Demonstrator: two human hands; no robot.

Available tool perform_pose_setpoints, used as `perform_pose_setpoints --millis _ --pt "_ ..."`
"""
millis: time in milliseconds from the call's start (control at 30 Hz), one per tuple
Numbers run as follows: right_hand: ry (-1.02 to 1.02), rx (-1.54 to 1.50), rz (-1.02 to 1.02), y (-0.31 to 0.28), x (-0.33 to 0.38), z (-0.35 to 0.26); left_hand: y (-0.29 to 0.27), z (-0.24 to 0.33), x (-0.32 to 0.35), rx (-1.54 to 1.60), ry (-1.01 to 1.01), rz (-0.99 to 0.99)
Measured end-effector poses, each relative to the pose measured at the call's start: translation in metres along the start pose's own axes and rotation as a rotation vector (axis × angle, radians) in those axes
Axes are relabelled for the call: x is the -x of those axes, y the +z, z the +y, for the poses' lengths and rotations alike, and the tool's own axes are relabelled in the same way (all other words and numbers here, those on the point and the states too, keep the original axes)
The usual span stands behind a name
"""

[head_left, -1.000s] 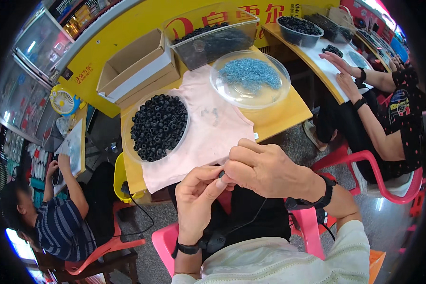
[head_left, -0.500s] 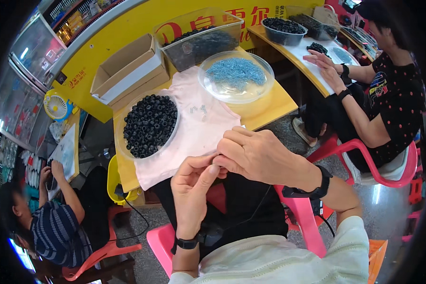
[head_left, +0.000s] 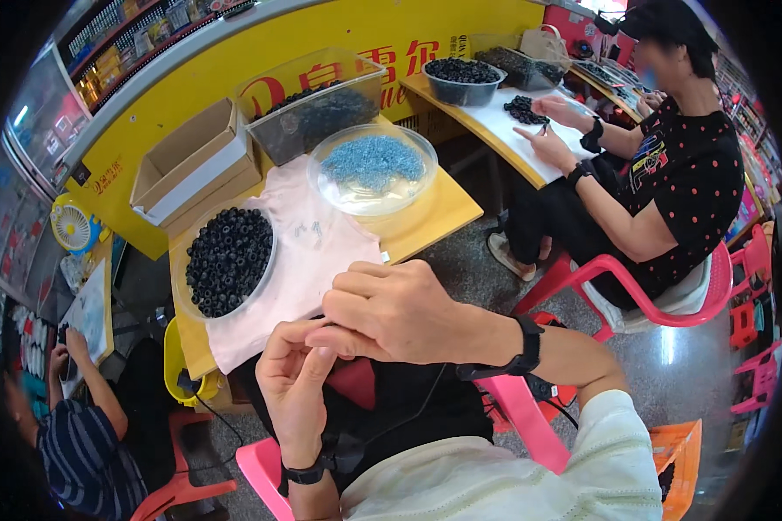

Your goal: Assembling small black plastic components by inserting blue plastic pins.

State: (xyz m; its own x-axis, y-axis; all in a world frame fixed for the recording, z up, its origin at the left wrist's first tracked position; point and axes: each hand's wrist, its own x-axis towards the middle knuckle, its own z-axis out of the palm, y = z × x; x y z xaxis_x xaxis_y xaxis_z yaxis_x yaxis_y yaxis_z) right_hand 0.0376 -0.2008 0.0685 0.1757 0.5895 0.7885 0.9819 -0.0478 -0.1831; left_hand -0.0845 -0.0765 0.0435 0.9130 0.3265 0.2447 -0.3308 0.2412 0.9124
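My left hand (head_left: pixel 295 391) and my right hand (head_left: pixel 395 308) meet above my lap, at the near edge of a pale pink cloth (head_left: pixel 317 271). Thumbs and fingers of both are pinched together; whatever they hold is hidden between the fingertips. To their left, a clear round bowl (head_left: pixel 275 253) is full of black ring-shaped pieces (head_left: pixel 228 260). Farther off, a wide clear bowl (head_left: pixel 375 201) carries a heap of small blue pieces (head_left: pixel 372 161). A few tiny bluish bits (head_left: pixel 308 231) lie on the cloth between the bowls.
Behind the bowls stand an open cardboard box (head_left: pixel 193 167) and a clear bin (head_left: pixel 274 143) of black pieces. A co-worker (head_left: pixel 669 174) sits at a table on the right, another (head_left: pixel 91 434) at far left. A yellow bucket (head_left: pixel 175 360) stands beside the yellow table (head_left: pixel 447 208).
The whole scene has shifted left in the picture as my view turned right. My hands stay pinched together, the right fingers lying more over the left. The right co-worker's hands have moved apart slightly.
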Motion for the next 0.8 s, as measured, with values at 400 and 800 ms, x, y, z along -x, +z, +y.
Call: perform_pose_setpoints --millis 400,800 --pt "0.069 -0.073 0.062 -0.013 0.006 0.012 0.014 -0.004 -0.006 -0.024 0.017 0.017" --pt "0.001 -0.102 0.053 -0.007 0.005 -0.005 0.01 0.001 0.009 -0.033 0.038 0.065"
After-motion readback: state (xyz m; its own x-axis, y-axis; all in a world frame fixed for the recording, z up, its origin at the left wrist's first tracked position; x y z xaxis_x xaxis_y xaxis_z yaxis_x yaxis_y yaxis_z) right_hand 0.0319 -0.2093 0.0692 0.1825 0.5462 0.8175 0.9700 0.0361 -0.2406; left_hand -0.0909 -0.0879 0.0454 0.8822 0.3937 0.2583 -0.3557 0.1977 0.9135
